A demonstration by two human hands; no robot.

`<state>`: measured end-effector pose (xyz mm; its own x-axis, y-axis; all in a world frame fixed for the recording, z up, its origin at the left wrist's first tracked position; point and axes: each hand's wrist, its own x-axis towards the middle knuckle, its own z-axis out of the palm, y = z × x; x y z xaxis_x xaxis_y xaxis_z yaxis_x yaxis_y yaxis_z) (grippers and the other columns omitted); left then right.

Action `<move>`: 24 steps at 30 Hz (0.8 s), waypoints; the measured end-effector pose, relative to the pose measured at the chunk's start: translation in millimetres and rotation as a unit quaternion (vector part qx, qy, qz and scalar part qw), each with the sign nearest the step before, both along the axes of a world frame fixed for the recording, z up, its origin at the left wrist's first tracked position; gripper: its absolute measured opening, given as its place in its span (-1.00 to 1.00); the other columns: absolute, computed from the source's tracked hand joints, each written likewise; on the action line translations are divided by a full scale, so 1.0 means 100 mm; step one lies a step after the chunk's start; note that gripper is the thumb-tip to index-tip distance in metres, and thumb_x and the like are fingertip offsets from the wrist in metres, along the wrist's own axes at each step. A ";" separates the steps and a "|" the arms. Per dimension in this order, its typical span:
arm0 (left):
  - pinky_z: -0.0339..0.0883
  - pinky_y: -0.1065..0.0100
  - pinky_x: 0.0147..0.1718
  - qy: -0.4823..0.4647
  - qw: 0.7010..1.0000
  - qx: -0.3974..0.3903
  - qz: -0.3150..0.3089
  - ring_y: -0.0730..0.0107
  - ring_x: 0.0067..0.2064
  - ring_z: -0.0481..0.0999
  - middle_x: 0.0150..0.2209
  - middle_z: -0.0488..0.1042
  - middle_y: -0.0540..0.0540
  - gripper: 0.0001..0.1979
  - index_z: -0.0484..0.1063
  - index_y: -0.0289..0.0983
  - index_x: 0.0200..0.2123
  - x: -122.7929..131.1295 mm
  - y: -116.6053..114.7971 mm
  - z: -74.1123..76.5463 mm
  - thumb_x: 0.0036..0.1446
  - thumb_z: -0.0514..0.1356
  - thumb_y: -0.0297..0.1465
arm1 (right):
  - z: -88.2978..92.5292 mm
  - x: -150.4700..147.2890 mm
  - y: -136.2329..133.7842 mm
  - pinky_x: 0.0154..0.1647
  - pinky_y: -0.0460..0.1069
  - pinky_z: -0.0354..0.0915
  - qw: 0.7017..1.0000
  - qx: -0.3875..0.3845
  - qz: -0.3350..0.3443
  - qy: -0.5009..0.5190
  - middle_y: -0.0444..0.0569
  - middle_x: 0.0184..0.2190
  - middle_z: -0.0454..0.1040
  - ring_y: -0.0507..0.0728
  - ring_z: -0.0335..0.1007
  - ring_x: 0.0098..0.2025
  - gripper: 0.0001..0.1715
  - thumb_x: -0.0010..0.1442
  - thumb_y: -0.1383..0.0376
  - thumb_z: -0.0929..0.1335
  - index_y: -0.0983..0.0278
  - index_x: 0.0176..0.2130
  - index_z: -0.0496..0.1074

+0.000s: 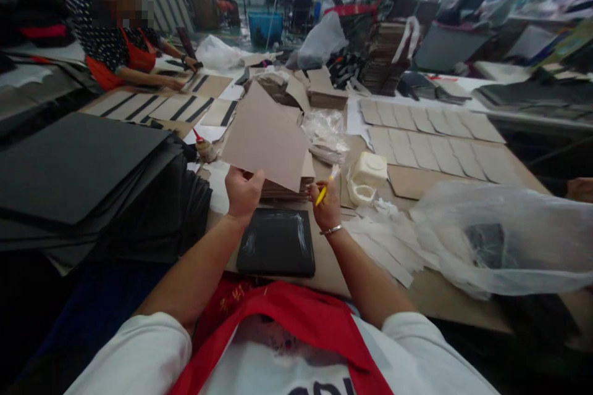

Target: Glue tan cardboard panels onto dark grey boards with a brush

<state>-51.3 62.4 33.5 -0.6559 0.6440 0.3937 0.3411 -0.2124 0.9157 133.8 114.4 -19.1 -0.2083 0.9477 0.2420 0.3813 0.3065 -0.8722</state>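
Observation:
My left hand [244, 192] grips the lower left edge of a beige cardboard sheet [266, 136], which is raised and tilted above a stack of similar sheets [285, 192]. In my right hand [327, 205], closed fingers hold a yellow brush [321, 195] with a pale tip, just right of the stack. Below both hands, a black panel [277, 244] with shiny whitish streaks lies flat near my body. An open cream plastic container [365, 176] stands right of my right hand.
Black sheets [83, 166] are piled at left. A glue bottle [204, 147] with a red tip stands behind them. Beige pieces [428, 148] lie in rows at right, near a clear plastic bag [509, 241]. A person in an orange apron [139, 52] works at back left.

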 end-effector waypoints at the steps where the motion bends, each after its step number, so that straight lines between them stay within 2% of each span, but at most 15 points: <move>1: 0.39 0.39 -0.35 -0.063 0.998 -0.002 -0.031 0.46 -0.39 0.46 -0.36 0.46 -0.02 -0.78 0.36 -0.31 -0.30 0.08 -0.11 -0.07 -0.09 0.19 -0.38 | -0.02 -0.01 -0.01 -0.32 -0.03 0.33 1.000 0.013 -0.018 0.000 -0.04 -0.36 0.45 0.05 0.42 -0.35 -0.70 0.22 0.07 0.19 0.24 -0.17 0.13; 4: 0.41 0.35 -0.39 -0.211 0.971 -0.048 -0.098 0.43 -0.43 0.46 -0.43 0.46 0.00 -0.76 0.37 -0.31 -0.37 0.31 -0.42 -0.31 -0.14 0.25 -0.31 | -0.11 0.05 -0.10 -0.34 -0.06 0.29 0.997 0.035 -0.061 0.003 -0.13 -0.44 0.37 0.02 0.34 -0.42 -0.71 0.16 0.10 0.26 0.23 -0.23 0.16; 6: 0.43 0.30 -0.35 -0.267 0.954 -0.073 -0.119 0.40 -0.41 0.48 -0.45 0.46 -0.01 -0.72 0.38 -0.31 -0.38 0.37 -0.58 -0.47 -0.16 0.28 -0.28 | -0.20 0.14 -0.20 -0.37 -0.07 0.27 0.997 0.023 -0.067 -0.013 -0.15 -0.46 0.33 0.02 0.31 -0.44 -0.72 0.15 0.10 0.27 0.22 -0.23 0.16; 9: 0.41 0.26 -0.22 -0.304 0.943 -0.072 -0.116 0.36 -0.27 0.51 -0.34 0.50 -0.06 -0.67 0.38 -0.28 -0.24 0.29 -0.78 -0.74 -0.06 0.24 -0.22 | -0.38 0.31 -0.41 -0.38 -0.05 0.25 0.996 0.008 -0.065 -0.059 -0.12 -0.46 0.35 0.04 0.30 -0.45 -0.75 0.17 0.11 0.23 0.22 -0.24 0.17; 11: 0.39 0.29 -0.20 -0.306 0.944 -0.091 -0.080 0.38 -0.24 0.50 -0.32 0.50 -0.06 -0.67 0.36 -0.26 -0.21 0.14 -0.93 -0.94 0.00 0.19 -0.18 | -0.55 0.43 -0.55 -0.40 -0.03 0.23 0.993 0.002 -0.052 -0.109 -0.07 -0.44 0.37 0.07 0.32 -0.45 -0.78 0.18 0.12 0.20 0.22 -0.25 0.19; 14: 0.35 0.40 -0.33 -0.233 0.946 -0.221 -0.038 0.43 -0.38 0.46 -0.44 0.47 -0.01 -0.69 0.40 -0.29 -0.34 -0.08 -1.19 -1.25 -0.01 0.17 -0.16 | -0.81 0.59 -0.69 -0.47 -0.01 0.19 0.980 -0.018 -0.003 -0.198 -0.02 -0.47 0.38 0.11 0.33 -0.49 -0.79 0.18 0.14 0.18 0.21 -0.26 0.23; 17: 0.25 0.44 -0.42 -0.075 0.927 -0.361 -0.066 0.44 -0.43 0.41 -0.50 0.45 0.00 -0.70 0.45 -0.31 -0.43 -0.21 -1.37 -1.45 0.04 0.12 -0.17 | -1.03 0.66 -0.72 -0.50 0.01 0.16 0.963 -0.027 0.049 -0.264 0.00 -0.52 0.39 0.15 0.34 -0.52 -0.80 0.18 0.17 0.17 0.20 -0.28 0.27; 20: 0.19 0.44 -0.41 0.048 0.903 -0.418 -0.089 0.44 -0.43 0.39 -0.49 0.46 -0.01 -0.68 0.46 -0.30 -0.47 -0.28 -1.42 -1.52 0.10 0.07 -0.20 | -1.15 0.64 -0.69 -0.51 0.03 0.16 0.949 -0.033 0.071 -0.304 0.05 -0.52 0.41 0.19 0.36 -0.52 -0.76 0.19 0.18 0.15 0.23 -0.28 0.30; 24: 0.15 0.44 -0.42 0.075 0.892 -0.438 -0.081 0.46 -0.45 0.38 -0.51 0.45 -0.01 -0.68 0.44 -0.30 -0.49 -0.35 -1.32 -1.56 0.11 0.06 -0.20 | -1.20 0.54 -0.64 -0.51 0.01 0.15 0.941 -0.034 0.084 -0.327 0.06 -0.51 0.42 0.17 0.38 -0.51 -0.74 0.22 0.20 0.15 0.26 -0.24 0.33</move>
<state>-86.6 -70.0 -122.4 -0.5079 0.8296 -0.2318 0.5044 0.5046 0.7007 188.1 50.4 -138.8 -0.4389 0.8971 -0.0505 0.7948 0.3614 -0.4875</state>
